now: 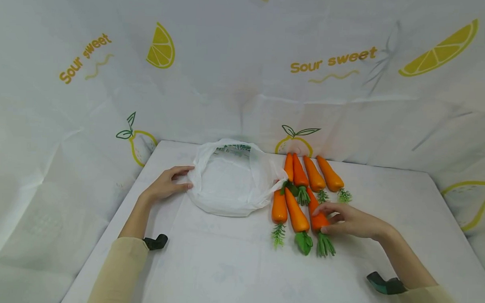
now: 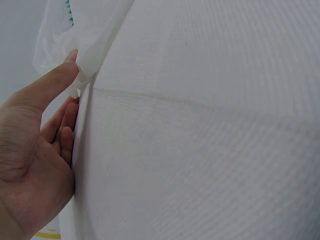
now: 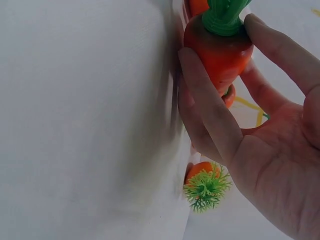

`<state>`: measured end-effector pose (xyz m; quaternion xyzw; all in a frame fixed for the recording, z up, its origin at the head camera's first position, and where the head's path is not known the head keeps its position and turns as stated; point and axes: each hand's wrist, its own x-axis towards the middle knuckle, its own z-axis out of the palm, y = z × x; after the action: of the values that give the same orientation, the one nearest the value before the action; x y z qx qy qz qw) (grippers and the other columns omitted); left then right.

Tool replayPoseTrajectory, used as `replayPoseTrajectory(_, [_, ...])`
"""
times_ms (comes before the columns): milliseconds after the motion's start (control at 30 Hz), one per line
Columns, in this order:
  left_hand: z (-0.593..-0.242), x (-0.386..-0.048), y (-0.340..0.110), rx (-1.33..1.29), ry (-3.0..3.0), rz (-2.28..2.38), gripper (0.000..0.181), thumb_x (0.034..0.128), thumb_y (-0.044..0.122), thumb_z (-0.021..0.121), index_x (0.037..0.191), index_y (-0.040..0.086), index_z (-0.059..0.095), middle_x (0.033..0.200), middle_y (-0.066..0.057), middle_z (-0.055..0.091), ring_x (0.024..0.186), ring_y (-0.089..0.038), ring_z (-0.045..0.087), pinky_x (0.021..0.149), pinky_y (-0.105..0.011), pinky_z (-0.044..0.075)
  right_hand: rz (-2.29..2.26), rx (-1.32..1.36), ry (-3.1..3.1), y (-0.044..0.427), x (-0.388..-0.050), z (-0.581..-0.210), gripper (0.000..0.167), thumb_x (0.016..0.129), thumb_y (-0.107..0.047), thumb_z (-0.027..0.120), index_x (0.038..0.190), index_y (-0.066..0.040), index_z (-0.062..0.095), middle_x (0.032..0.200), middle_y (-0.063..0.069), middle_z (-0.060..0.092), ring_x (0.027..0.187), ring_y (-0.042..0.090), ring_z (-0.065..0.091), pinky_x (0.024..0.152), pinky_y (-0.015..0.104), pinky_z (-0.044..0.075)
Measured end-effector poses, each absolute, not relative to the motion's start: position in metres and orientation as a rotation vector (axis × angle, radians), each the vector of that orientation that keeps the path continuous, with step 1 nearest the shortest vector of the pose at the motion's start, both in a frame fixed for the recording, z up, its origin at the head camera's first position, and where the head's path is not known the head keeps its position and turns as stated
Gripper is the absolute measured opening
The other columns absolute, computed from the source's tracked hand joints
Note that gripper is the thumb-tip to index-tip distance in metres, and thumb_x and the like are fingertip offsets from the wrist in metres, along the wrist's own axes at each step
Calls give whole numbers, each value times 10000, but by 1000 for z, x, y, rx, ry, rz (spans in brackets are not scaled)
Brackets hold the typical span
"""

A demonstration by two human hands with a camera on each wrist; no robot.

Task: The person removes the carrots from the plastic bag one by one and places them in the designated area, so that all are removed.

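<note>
A white plastic bag lies on the table with its mouth spread open; green print shows inside the far rim. At its left side, my left hand touches the bag with thumb and fingertips apart. In the left wrist view, the thumb of that left hand meets the thin plastic bag. My right hand grips an orange-red carrot with green leaves, near its top end. The right wrist view shows the thumb and fingers of the right hand around this carrot.
Several other carrots lie right of the bag in two rows, including a front carrot, a left one and a far one. The white table meets a lemon-printed cloth backdrop behind. Dark wrist devices sit at both sleeves.
</note>
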<state>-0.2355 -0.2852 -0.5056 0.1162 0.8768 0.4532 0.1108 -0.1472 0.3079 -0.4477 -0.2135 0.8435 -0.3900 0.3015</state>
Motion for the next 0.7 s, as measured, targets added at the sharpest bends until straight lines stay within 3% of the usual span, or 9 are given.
replayPoseTrajectory(267, [-507, -237, -286, 339, 2577, 1331, 658, 997, 261, 808, 1594, 159, 551, 1640, -184, 533, 1570, -402, 438, 1347, -600, 291, -995, -495, 2270, 302, -146, -447, 393, 1020, -278, 770, 1362, -126, 652, 1419, 170, 654, 1243, 331, 668, 1047, 605, 594])
replayPoseTrajectory(433, [-506, -236, -286, 342, 2585, 1323, 660, 997, 263, 808, 1596, 159, 550, 1637, -188, 535, 1563, -407, 444, 1340, -605, 302, -994, -503, 2283, 300, -146, -447, 384, 1016, -268, 773, 1344, -112, 650, 1350, 155, 668, 1224, 329, 674, 1039, 591, 606])
replayPoseTrajectory(533, [-506, -236, -285, 342, 2578, 1336, 658, 994, 269, 813, 1591, 166, 557, 1637, -177, 533, 1554, -399, 448, 1339, -600, 298, -1002, -499, 2276, 300, -145, -446, 381, 1019, -272, 771, 1345, -115, 652, 1330, 140, 669, 1228, 318, 668, 1030, 516, 619])
replayPoseTrajectory(700, [-506, -236, -285, 340, 2569, 1350, 649, 990, 272, 819, 1581, 172, 570, 1638, -163, 531, 1549, -390, 450, 1343, -591, 289, -1028, -540, 2268, 304, -145, -443, 374, 1032, -235, 752, 1363, -90, 655, 1340, 160, 678, 1240, 324, 658, 981, 217, 587])
